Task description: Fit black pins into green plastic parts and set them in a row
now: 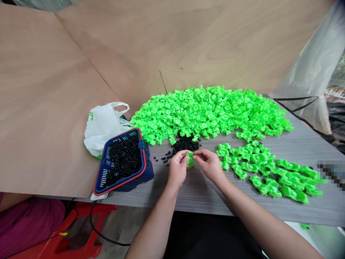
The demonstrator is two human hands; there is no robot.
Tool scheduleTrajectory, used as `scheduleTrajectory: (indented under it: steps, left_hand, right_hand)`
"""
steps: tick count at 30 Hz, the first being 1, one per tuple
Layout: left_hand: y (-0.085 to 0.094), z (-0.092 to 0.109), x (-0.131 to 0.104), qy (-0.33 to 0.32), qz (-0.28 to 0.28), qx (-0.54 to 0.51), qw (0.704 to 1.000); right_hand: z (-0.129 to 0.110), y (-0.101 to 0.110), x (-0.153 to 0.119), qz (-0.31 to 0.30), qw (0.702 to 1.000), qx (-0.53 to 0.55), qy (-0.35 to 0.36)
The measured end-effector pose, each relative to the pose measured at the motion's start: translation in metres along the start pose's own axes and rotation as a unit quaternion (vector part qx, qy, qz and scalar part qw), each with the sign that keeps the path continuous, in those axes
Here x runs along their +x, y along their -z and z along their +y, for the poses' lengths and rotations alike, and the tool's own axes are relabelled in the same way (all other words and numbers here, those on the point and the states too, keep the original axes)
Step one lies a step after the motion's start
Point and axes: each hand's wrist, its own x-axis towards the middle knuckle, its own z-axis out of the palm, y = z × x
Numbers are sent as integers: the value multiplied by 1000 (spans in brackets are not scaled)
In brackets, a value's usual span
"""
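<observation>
Between my two hands a small green plastic piece (190, 160) is held upright over the table's front part. My left hand (178, 167) pinches its left side, and my right hand (208, 162) grips its right side with thumb and fingers. Just beyond my hands lies a small heap of black parts (185, 144). A large pile of green pieces (210, 111) spreads behind it. Several separate green pieces (272, 185), some with black bits showing, lie to the right.
A blue basket with a red handle (145, 167), filled with black parts, stands left on the grey table (199, 194). A white plastic bag (104, 126) sits behind it. Wooden panels (188, 46) rise behind. At lower left are a person's magenta clothing (32, 223) and a red stool (91, 230).
</observation>
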Motion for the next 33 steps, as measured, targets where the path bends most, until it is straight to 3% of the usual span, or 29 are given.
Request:
scheduleTrajectory:
  steps: [8, 20, 29, 33]
  left_hand:
    - [-3, 1, -3, -18, 12, 17, 1000]
    - [-2, 3, -4, -39, -11, 29, 999]
    - [0, 7, -3, -12, -22, -16, 1000]
    - [12, 7, 2, -22, 21, -51, 998]
  right_hand:
    - [0, -3, 1, 8, 995, 74, -61]
    - [-1, -2, 1, 4, 993, 100, -62]
    - [7, 1, 10, -11, 994, 75, -76]
    - [14, 7, 11, 1, 997, -50, -51]
